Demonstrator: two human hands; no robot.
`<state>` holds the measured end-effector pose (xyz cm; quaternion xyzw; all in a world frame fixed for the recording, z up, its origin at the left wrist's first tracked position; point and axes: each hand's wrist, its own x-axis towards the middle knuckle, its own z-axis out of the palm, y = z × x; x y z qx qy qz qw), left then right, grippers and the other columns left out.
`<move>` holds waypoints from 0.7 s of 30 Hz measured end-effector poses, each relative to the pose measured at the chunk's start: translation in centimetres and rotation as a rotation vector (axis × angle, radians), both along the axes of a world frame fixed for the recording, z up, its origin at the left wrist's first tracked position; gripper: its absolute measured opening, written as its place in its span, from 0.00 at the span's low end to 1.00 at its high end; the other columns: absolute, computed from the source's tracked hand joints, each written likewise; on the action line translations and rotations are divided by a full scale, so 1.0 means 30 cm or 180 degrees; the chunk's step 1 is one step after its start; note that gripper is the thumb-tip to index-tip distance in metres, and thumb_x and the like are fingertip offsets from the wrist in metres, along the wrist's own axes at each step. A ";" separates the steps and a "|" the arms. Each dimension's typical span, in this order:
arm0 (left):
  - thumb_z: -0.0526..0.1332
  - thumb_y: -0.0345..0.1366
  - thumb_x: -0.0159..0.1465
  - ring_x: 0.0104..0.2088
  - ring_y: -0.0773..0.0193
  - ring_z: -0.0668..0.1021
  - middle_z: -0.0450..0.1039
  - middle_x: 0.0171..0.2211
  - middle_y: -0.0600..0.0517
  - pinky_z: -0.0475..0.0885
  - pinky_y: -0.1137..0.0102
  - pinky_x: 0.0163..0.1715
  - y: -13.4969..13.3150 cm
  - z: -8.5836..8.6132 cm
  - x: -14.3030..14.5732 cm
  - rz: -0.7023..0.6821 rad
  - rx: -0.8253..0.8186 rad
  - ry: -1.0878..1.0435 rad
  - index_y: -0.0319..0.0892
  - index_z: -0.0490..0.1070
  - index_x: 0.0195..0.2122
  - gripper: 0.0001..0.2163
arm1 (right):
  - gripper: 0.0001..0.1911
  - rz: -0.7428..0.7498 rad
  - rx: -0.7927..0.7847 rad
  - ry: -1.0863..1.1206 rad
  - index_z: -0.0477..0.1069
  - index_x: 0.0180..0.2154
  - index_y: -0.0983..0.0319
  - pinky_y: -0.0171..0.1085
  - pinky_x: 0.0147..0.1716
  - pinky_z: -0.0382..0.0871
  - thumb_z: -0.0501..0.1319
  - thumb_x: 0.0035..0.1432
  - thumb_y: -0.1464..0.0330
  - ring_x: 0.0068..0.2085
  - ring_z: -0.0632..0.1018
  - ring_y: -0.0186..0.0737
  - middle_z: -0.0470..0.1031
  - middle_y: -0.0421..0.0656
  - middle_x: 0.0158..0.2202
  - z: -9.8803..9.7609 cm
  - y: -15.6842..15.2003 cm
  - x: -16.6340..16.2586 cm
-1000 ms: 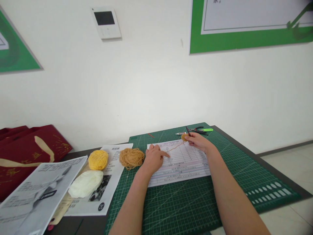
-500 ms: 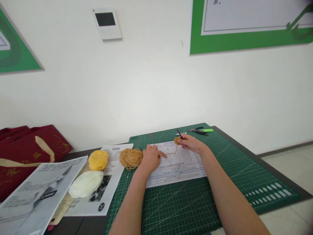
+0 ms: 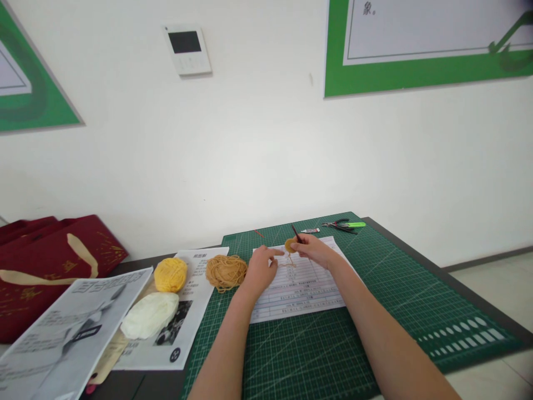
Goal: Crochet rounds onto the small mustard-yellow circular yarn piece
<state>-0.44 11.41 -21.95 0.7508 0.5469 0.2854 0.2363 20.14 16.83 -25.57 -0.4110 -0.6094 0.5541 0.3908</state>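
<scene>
My right hand (image 3: 315,249) is closed on a small round tan crochet piece (image 3: 290,245) and a dark stick that looks like a crochet hook (image 3: 296,233), which points up and left. From the piece a loose tan yarn tail (image 3: 288,264) hangs onto a printed sheet (image 3: 300,300). My left hand (image 3: 263,270) hovers over the sheet's left side. Its index finger stretches right towards the crochet piece, and I see nothing held in it. Just left of that hand lies a tan yarn skein (image 3: 226,272).
A green cutting mat (image 3: 308,355) covers much of the table. Pliers (image 3: 339,224), a small tube (image 3: 310,230) and a red stick (image 3: 259,233) lie at its back. Yellow yarn (image 3: 170,275), cream yarn (image 3: 150,315), papers (image 3: 75,333) and maroon bags (image 3: 54,244) are on the left.
My right hand has moved left with the crochet piece and hook. My left index finger has lifted off the sheet and now points at the piece. The view has shifted slightly.
</scene>
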 end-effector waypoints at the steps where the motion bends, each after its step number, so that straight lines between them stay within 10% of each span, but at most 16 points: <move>1: 0.63 0.39 0.69 0.49 0.53 0.79 0.74 0.54 0.44 0.76 0.53 0.47 0.002 0.002 0.000 0.0028 -0.0024 -0.0289 0.42 0.72 0.55 0.15 | 0.16 -0.0016 0.0081 0.0021 0.72 0.53 0.63 0.47 0.45 0.78 0.63 0.67 0.63 0.46 0.80 0.44 0.76 0.47 0.51 0.009 -0.009 -0.017; 8: 0.62 0.40 0.69 0.42 0.56 0.81 0.76 0.50 0.44 0.79 0.58 0.39 -0.040 0.033 0.006 -0.0400 -0.0564 -0.1817 0.40 0.71 0.56 0.16 | 0.14 -0.0264 0.0613 0.0263 0.72 0.51 0.63 0.46 0.43 0.78 0.63 0.67 0.63 0.44 0.80 0.42 0.77 0.46 0.48 0.062 -0.074 -0.110; 21: 0.62 0.41 0.69 0.37 0.60 0.80 0.77 0.44 0.47 0.79 0.62 0.36 -0.034 0.045 -0.029 -0.0249 -0.0501 -0.2180 0.39 0.74 0.50 0.13 | 0.13 -0.0854 0.0896 0.0230 0.73 0.48 0.64 0.44 0.41 0.78 0.63 0.67 0.63 0.42 0.80 0.41 0.78 0.45 0.46 0.070 -0.091 -0.144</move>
